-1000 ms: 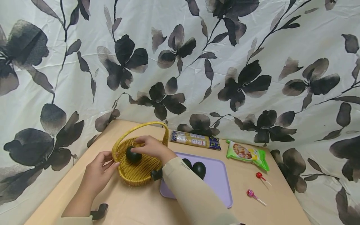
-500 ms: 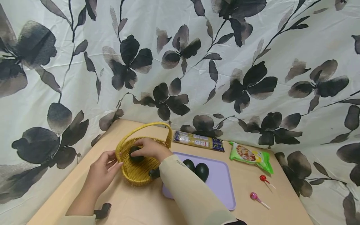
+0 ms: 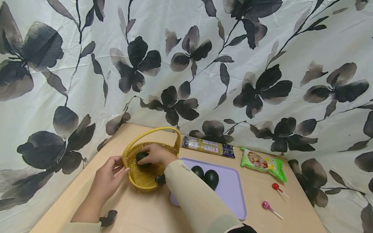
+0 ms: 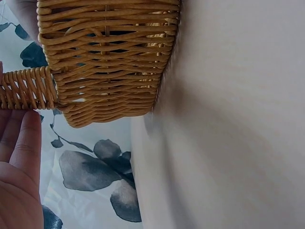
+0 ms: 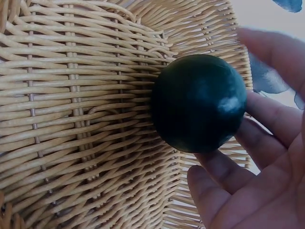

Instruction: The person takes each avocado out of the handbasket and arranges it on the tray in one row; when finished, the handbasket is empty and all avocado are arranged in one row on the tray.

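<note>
A yellow wicker basket [image 3: 142,187] with a tall arched handle stands on the table, left of centre. My left hand [image 3: 106,179] grips the left foot of its handle; in the left wrist view the fingers [image 4: 26,143] lie against the woven handle. Inside the basket lies a smooth dark green avocado [image 5: 198,102]. My right hand [image 3: 158,154] reaches in over the rim with its fingers curled round the avocado. From the right wrist, one digit shows raised above the fruit while the others touch its side. Two more avocados [image 3: 211,179] lie on a lilac tray [image 3: 230,191], partly behind the right sleeve.
Behind the tray lies a long blue and gold packet [image 3: 208,146]. To its right is a green snack bag [image 3: 263,163]. A red lollipop [image 3: 276,186] and a pink lollipop [image 3: 265,205] lie near the right side. A floral cloth [image 3: 204,97] hangs along the table's back edge.
My right hand has moved lower and closer round the avocado in the basket. The left hand keeps its place on the handle. The whole head view has shifted slightly.
</note>
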A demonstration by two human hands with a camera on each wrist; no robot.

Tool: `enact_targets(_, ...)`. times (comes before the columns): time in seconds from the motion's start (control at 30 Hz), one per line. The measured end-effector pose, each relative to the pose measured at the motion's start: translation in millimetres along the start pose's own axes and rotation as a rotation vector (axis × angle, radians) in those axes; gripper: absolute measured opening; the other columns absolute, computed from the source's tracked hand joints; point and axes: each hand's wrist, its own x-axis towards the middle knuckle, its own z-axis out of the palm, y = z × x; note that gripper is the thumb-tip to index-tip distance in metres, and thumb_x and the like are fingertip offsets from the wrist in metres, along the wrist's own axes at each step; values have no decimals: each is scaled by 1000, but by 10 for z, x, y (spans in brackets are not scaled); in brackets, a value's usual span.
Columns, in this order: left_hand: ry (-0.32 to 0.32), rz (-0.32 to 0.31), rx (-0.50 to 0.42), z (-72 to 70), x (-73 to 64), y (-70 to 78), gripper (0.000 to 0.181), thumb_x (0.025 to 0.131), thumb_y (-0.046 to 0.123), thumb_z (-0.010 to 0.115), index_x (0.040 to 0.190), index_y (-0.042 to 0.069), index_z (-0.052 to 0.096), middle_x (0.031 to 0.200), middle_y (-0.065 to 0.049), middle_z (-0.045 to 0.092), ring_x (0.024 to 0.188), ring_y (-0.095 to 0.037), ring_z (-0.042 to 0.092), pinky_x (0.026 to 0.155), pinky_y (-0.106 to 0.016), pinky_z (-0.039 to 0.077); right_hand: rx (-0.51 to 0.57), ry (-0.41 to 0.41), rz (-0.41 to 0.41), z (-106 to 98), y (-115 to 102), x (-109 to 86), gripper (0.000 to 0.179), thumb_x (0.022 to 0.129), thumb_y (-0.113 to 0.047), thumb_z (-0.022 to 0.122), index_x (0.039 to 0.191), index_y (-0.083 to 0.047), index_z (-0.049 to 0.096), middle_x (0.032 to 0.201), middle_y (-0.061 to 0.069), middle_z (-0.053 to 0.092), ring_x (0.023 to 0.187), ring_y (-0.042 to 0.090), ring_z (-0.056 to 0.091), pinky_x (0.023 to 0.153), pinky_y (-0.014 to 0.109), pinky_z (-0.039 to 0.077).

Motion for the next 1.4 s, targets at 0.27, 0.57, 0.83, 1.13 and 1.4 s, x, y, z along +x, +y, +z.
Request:
enact_targets(0.27,-2,1,1,-4,7,4,45,90,3,78,128,5,55,131,-14,67,119,-35,66,99,-12,52,50,-8,5,40,48,35,46,83,-25,88,125,-20,72,119,-7,69,103,8,62,93,22,57)
enact_targets(0.57,0,5,3,-1,0,5,44,90,3,78,128,6,55,131,-13,66,120,-33,66,99,-14,53,68,-63,21,-8,41,-2,38,88,-17,82,124,-20,72,121,-7,70,103,8,62,91,23,58)
enact_targets(0.83,-2,-4,-4,-22,-9,22,44,91,4,77,129,5,54,132,-15,66,120,-35,66,99,-21,56,221,-96,89,-2,79,-39,31,87,-13,82,116,-17,75,107,0,69,91,16,68,75,42,68)
enact_targets(1.13,6,-6,-12,-1,-43,16,41,92,6,76,128,5,55,130,-14,67,119,-35,66,98,-20,56,245,-83,101,-9,102,-83,30,89,-14,79,119,-13,74,109,2,69,94,19,68,75,41,69)
enact_targets(1.4,-2,-2,13,-12,-38,28,44,92,7,76,130,5,54,132,-15,65,121,-34,66,99,-14,54,299,-88,95,-54,81,-102,30,97,-18,70,126,-10,70,117,6,67,100,23,69,77,46,69)
